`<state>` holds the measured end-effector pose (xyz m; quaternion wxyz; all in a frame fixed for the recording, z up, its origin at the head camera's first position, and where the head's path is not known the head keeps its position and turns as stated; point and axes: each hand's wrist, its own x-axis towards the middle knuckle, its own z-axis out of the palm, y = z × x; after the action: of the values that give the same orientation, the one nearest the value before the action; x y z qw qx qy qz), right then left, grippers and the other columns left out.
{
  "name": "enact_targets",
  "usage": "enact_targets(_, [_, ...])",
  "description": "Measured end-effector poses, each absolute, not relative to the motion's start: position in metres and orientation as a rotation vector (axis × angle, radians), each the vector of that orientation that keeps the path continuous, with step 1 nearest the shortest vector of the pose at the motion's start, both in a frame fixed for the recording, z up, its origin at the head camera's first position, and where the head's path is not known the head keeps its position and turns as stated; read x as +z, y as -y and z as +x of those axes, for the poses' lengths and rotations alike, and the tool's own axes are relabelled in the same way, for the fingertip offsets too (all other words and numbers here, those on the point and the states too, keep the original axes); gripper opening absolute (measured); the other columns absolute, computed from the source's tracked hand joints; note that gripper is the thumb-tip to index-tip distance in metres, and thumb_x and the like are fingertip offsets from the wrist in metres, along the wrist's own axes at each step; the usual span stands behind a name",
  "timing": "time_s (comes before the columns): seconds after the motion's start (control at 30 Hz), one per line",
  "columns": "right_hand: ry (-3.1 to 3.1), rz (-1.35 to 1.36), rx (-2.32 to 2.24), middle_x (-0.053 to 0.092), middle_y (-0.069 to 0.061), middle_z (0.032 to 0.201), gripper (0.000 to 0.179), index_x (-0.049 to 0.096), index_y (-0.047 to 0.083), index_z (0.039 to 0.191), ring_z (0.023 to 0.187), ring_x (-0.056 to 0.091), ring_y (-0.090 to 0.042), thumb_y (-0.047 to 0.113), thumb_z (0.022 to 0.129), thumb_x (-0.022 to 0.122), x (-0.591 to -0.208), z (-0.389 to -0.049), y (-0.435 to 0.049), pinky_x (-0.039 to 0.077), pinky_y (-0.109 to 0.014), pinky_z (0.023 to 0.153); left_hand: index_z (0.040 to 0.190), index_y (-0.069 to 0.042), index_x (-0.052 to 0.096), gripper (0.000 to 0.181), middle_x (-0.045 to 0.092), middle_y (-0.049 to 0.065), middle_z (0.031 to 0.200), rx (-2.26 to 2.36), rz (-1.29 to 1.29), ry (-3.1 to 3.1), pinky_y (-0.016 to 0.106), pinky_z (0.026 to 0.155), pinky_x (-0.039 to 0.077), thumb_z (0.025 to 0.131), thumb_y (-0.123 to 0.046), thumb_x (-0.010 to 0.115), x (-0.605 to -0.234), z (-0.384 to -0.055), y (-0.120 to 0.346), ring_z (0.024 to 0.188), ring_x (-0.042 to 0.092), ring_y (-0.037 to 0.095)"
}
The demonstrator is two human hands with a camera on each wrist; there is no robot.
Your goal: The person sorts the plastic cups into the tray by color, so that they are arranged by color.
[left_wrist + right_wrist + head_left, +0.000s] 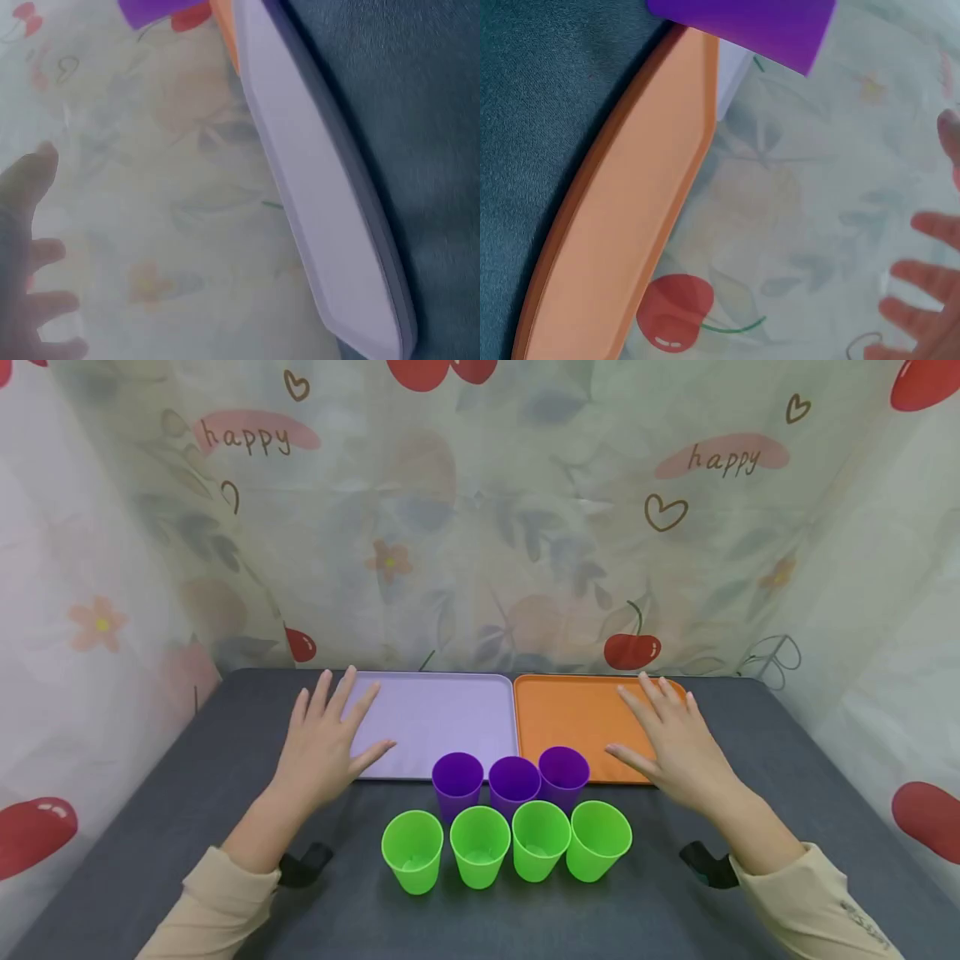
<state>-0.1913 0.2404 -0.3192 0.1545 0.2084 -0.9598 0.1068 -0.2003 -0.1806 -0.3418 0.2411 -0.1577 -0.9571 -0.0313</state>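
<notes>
My left hand (321, 745) hovers with fingers spread near the left side of the lavender tray (435, 718), holding nothing. Over the right part of the orange tray (562, 718), my right hand (682, 745) is spread the same way, also holding nothing. Between the hands, in the head view, stand three purple cups (514, 783), upright along the trays' front edges. In front of them is a row of several green cups (480, 847), mouths up. Each wrist view shows a tray edge, part of a purple cup (757, 30) and that hand's fingers (49, 304).
The dark grey table (345, 910) carries everything. A patterned curtain (480, 527) with cherries and hearts rises behind the trays and along both sides. A thin wire shape (780, 660) shows at the back right corner.
</notes>
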Motion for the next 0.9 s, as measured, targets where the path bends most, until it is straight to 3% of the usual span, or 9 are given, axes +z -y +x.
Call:
enact_targets(0.23, [2.749, 0.751, 0.627, 0.047, -0.015, 0.138, 0.051, 0.048, 0.011, 0.133, 0.127, 0.042, -0.036, 0.031, 0.089, 0.062, -0.313, -0.177, -0.252, 0.036, -0.057, 0.099, 0.132, -0.006, 0.05, 0.061, 0.045, 0.023, 0.138, -0.228, -0.448, 2.605, 0.061, 0.102, 0.034, 0.083, -0.039, 0.066, -0.343, -0.198, 0.203, 0.128, 0.039, 0.045])
enact_targets(0.4, [2.743, 0.966, 0.773, 0.062, -0.002, 0.121, 0.04, 0.056, 0.013, 0.125, 0.111, 0.057, -0.019, 0.02, 0.086, 0.066, -0.323, -0.175, -0.259, 0.048, -0.038, 0.091, 0.126, -0.001, 0.055, 0.051, 0.052, 0.025, 0.131, -0.411, -0.386, 2.764, 0.059, 0.1, 0.037, 0.088, -0.035, 0.062, -0.358, -0.204, 0.221, 0.122, 0.047, 0.043])
enact_targets(0.57, [2.762, 1.095, 0.871, 0.065, 0.0, 0.117, 0.043, 0.058, 0.013, 0.123, 0.105, 0.061, -0.01, 0.021, 0.082, 0.07, -0.335, -0.173, -0.261, 0.05, -0.028, 0.088, 0.126, 0.0, 0.054, 0.051, 0.053, 0.025, 0.129, -0.627, -0.325, 2.869, 0.058, 0.101, 0.035, 0.09, -0.036, 0.059, -0.376, -0.214, 0.238, 0.121, 0.046, 0.044])
enact_targets(0.9, [2.714, 1.355, 1.091, 0.062, -0.002, 0.121, 0.057, 0.055, 0.008, 0.125, 0.111, 0.058, -0.003, 0.016, 0.074, 0.078, -0.35, -0.173, -0.257, 0.049, -0.024, 0.091, 0.122, 0.001, 0.056, 0.045, 0.054, 0.028, 0.128, -0.917, -0.278, 2.928, 0.059, 0.096, 0.039, 0.088, -0.027, 0.064, -0.392, -0.222, 0.256, 0.118, 0.048, 0.047])
